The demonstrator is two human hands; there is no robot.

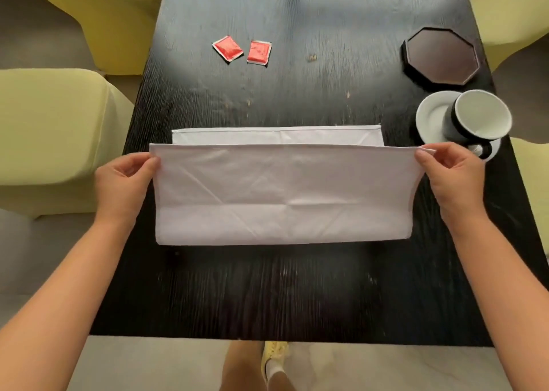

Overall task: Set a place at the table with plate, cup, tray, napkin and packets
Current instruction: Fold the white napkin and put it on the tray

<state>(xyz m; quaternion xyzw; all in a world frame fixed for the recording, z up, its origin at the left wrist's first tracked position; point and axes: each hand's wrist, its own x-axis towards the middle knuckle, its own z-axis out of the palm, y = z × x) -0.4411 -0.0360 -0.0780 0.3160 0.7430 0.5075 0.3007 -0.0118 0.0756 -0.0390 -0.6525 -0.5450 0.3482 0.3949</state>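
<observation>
The white cloth napkin (282, 191) lies near the front of the dark table (267, 295), half folded. To fold well, I think the lifted edge must meet the far edge evenly. Left hand (124, 182) and right hand (454, 176) each pinch one upper corner, palms facing inward, forearms reaching forward.

I see no words or numbers to read anywhere. Two red packets (241, 51) far on table (297, 286): no letters I can make out. White napkin (282, 194) plain. Cup (478, 117) plain.
</observation>
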